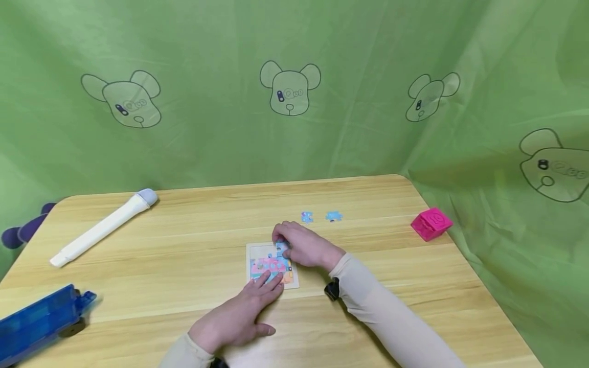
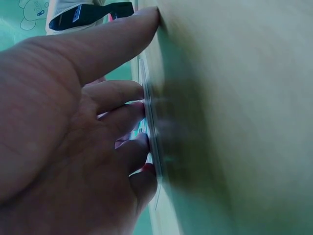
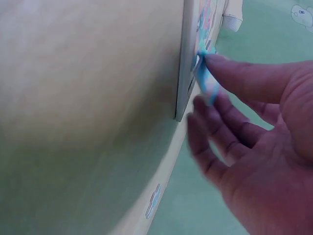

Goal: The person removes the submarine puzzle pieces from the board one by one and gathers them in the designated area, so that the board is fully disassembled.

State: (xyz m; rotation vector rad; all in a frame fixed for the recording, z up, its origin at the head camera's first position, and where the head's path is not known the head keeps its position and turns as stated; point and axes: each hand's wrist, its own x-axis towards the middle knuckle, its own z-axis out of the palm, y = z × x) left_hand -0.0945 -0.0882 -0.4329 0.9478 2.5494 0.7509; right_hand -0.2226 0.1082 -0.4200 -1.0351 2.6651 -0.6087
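Note:
A white-framed jigsaw puzzle lies mid-table, its lower part filled with pink, teal and orange pieces. Between thumb and fingers my right hand pinches a light blue puzzle piece at the puzzle's upper right, tilted against the tray in the right wrist view. The fingers of my left hand rest nearly straight on the puzzle's lower edge, thumb spread out to the side. In the left wrist view, the left fingertips touch the tray's edge. Two loose blue pieces, one left and one right, lie beyond the right hand.
A white microphone-shaped object lies at the back left. The blue see-through toy wagon stands at the front left, and a pink cube sits by the right edge. Green curtains hang behind the table.

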